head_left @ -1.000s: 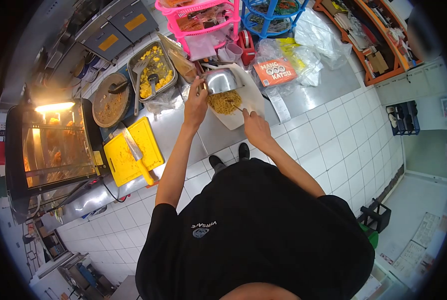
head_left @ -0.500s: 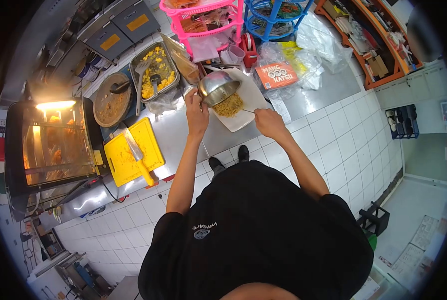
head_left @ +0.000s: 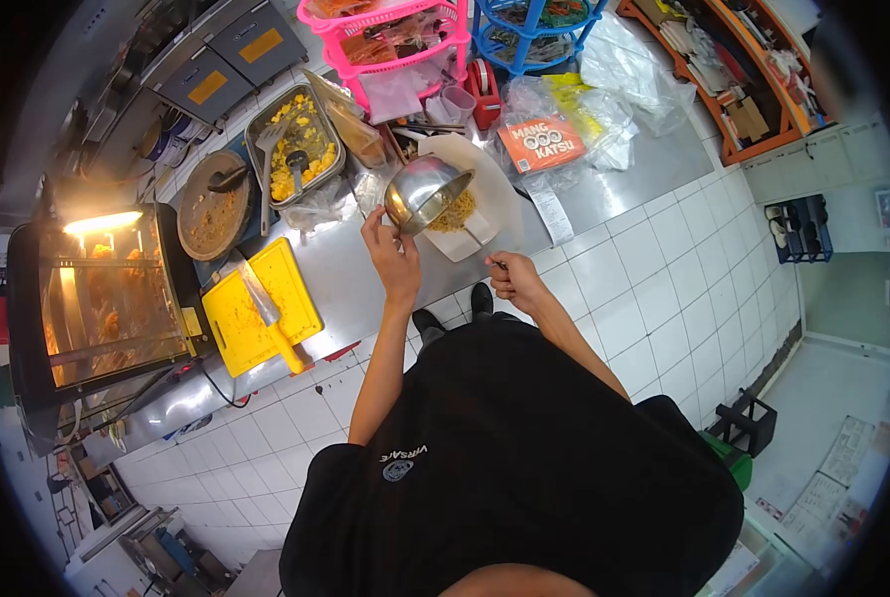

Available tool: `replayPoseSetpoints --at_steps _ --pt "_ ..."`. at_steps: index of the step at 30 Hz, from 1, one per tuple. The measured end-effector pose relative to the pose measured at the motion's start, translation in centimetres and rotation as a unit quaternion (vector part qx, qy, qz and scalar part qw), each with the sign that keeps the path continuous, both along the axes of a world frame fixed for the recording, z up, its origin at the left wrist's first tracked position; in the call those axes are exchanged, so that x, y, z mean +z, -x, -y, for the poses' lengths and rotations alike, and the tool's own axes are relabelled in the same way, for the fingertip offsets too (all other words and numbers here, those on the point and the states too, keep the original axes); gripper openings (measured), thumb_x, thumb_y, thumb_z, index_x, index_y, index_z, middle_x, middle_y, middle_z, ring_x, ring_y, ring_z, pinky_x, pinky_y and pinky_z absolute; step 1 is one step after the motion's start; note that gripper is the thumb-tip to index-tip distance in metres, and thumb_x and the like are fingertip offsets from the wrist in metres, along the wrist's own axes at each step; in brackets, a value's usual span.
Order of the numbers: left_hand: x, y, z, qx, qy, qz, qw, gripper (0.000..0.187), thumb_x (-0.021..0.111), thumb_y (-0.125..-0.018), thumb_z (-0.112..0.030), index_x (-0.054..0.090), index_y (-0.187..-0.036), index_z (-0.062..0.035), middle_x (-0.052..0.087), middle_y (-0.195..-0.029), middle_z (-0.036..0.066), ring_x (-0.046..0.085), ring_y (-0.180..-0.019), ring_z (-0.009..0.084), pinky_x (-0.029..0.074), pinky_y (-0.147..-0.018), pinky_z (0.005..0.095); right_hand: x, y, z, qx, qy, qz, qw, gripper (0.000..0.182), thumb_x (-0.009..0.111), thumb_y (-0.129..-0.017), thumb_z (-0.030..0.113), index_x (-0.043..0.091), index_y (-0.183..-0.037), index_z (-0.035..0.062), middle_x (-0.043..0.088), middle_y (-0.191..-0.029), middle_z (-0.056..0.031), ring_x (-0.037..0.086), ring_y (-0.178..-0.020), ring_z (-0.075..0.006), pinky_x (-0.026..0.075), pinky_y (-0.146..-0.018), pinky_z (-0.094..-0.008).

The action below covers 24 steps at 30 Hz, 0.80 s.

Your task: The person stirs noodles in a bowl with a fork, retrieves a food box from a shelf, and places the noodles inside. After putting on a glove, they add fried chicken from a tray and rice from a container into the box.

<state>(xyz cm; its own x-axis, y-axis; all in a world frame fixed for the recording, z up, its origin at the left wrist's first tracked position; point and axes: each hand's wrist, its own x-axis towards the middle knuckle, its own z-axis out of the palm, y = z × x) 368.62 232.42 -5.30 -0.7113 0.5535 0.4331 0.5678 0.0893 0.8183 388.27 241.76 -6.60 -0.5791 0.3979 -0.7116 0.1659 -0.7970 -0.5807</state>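
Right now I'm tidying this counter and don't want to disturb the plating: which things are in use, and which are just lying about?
In use:
left hand tilting the metal bowl
noodles on the white paper
right hand holding a thin utensil

Lying about:
yellow cutting board with knife
tray of yellow food
orange packet
pink rack

Layout: cutting board (head_left: 258, 310) with knife (head_left: 266, 308) lies on the counter (head_left: 350, 279), left of the noodle plate (head_left: 485, 204); food tray (head_left: 296, 144) behind; metal bowl (head_left: 425, 191) tilted above the plate.
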Motion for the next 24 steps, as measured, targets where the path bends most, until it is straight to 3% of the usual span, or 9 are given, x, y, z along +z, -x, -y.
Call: replayPoseSetpoints --at_steps 2,3,5,9,11,12,14,21,24 --pt "0.1 -0.3 -0.1 0.002 -0.002 0.008 1.0 0.015 0.054 -0.073 0.013 0.046 -0.08 0.0012 0.043 -0.123 0.02 0.045 -0.12 0.0369 0.048 -0.075 0.034 0.0 0.0 0.5 0.012 -0.022 0.02 0.999 0.019 0.043 -0.089 0.02 0.052 -0.087 0.0032 0.035 -0.05 0.0021 0.029 -0.038 -0.0107 0.023 -0.036 -0.0281" --pt "0.3 -0.1 -0.6 0.005 -0.011 0.013 1.0 0.015 0.054 -0.073 0.013 0.046 -0.08 0.0013 0.042 -0.122 0.02 0.045 -0.121 0.0368 0.048 -0.073 0.0327 0.2 0.0 0.5 0.05 -0.195 0.062 0.978 0.019 0.044 -0.088 0.019 0.052 -0.09 0.0023 0.043 -0.057 -0.005 0.039 -0.046 -0.0195 0.031 -0.045 -0.0335" --pt "-0.2 0.4 -0.6 0.01 -0.008 -0.01 1.0 0.015 0.054 -0.073 0.013 0.046 -0.08 0.0015 0.043 -0.122 0.02 0.045 -0.12 0.0366 0.049 -0.07 0.0317 1.5 0.1 0.7 0.12 -0.513 0.14 0.838 0.02 0.046 -0.087 0.017 0.054 -0.094 0.0003 0.061 -0.069 -0.0192 0.059 -0.063 -0.037 0.046 -0.062 -0.0442" --pt "0.6 -0.4 -0.5 0.018 0.014 0.019 1.0 0.015 0.053 -0.073 0.012 0.045 -0.081 0.0019 0.043 -0.122 0.019 0.045 -0.119 0.0362 0.049 -0.066 0.0301 5.7 2.2 0.7 0.175 -0.551 0.213 0.787 0.021 0.046 -0.088 0.016 0.054 -0.101 0.0015 0.061 -0.074 -0.0232 0.061 -0.075 -0.0386 0.047 -0.067 -0.0477" --pt "0.9 -0.8 -0.6 0.03 0.025 0.038 0.998 0.015 0.053 -0.073 0.012 0.045 -0.081 0.0019 0.043 -0.122 0.019 0.046 -0.119 0.0359 0.049 -0.066 0.0303 6.2 3.4 0.6 0.242 -0.581 0.257 0.733 0.025 0.049 -0.085 0.011 0.053 -0.108 0.0033 0.061 -0.078 -0.0222 0.06 -0.082 -0.0379 0.047 -0.07 -0.0488" --pt "0.9 -1.1 -0.8 0.041 0.033 0.059 0.997 0.015 0.052 -0.073 0.012 0.045 -0.082 0.0019 0.043 -0.122 0.019 0.046 -0.118 0.0356 0.05 -0.066 0.0304 5.0 3.2 0.2 0.243 -0.581 0.258 0.733 0.025 0.049 -0.085 0.011 0.053 -0.108 0.0033 0.061 -0.078 -0.0222 0.06 -0.082 -0.0379 0.047 -0.07 -0.0488" --pt "0.8 -1.0 -0.7 0.043 0.045 0.046 0.997 0.015 0.053 -0.074 0.011 0.046 -0.083 0.002 0.043 -0.122 0.019 0.047 -0.117 0.0356 0.05 -0.068 0.0317 2.2 3.5 -0.3 0.207 -0.69 0.227 0.656 0.035 0.052 -0.08 0.005 0.051 -0.115 0.0041 0.06 -0.084 -0.0193 0.06 -0.082 -0.0368 0.049 -0.067 -0.0464" --pt "1.7 0.6 -0.8 0.032 0.064 -0.109 0.992 0.015 0.055 -0.075 0.01 0.049 -0.085 0.0018 0.044 -0.122 0.019 0.046 -0.12 0.0398 0.048 -0.084 0.0404 3.2 1.5 0.1 0.227 -0.667 0.218 0.675 0.051 0.05 -0.08 0.0 0.045 -0.13 0.0065 0.055 -0.088 -0.0162 0.057 -0.082 -0.0352 0.049 -0.067 -0.0444" --pt "2.3 1.2 -1.0 0.002 0.096 -0.15 0.984 0.016 0.056 -0.074 0.011 0.052 -0.087 0.0014 0.044 -0.123 0.018 0.044 -0.122 0.0397 0.048 -0.087 0.0414 3.5 1.4 -0.2 0.259 -0.678 0.249 0.641 0.059 0.055 -0.074 -0.003 0.045 -0.131 0.0072 0.055 -0.09 -0.0159 0.057 -0.083 -0.0335 0.049 -0.068 -0.0434"
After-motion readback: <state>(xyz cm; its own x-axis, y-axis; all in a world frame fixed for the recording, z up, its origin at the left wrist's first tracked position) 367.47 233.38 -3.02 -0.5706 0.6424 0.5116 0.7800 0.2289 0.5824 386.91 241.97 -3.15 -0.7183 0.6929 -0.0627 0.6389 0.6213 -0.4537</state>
